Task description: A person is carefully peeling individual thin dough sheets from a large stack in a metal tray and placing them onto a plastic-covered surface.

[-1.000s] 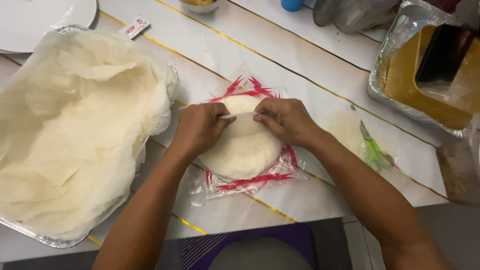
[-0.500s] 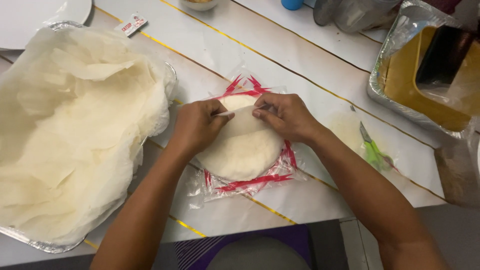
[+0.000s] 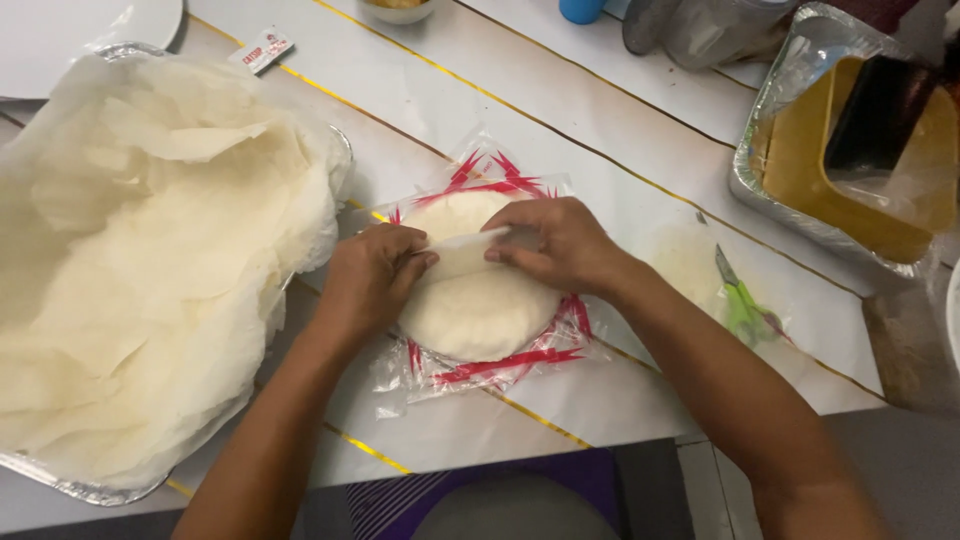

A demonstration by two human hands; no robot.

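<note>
A stack of round white wrappers [image 3: 478, 310] lies on its clear plastic packet with red markings [image 3: 490, 365] in the middle of the white table. My left hand [image 3: 372, 278] pinches the left edge of the top wrapper. My right hand [image 3: 555, 243] grips the same thin sheet from the right, and its far edge is lifted and folded toward me between the two hands. The rest of the stack lies flat under them.
A big foil tray [image 3: 60, 478] heaped with separated thin sheets [image 3: 140, 260] fills the left. Green-handled scissors [image 3: 738, 300] lie right of the packet. A foil container with a yellow box [image 3: 830, 170] stands at the far right. A white plate [image 3: 60, 30] and a sauce sachet [image 3: 262, 48] lie far left.
Both hands have peeled the top wrapper's far edge further up and toward me; more of the stack's far side shows beyond my fingers.
</note>
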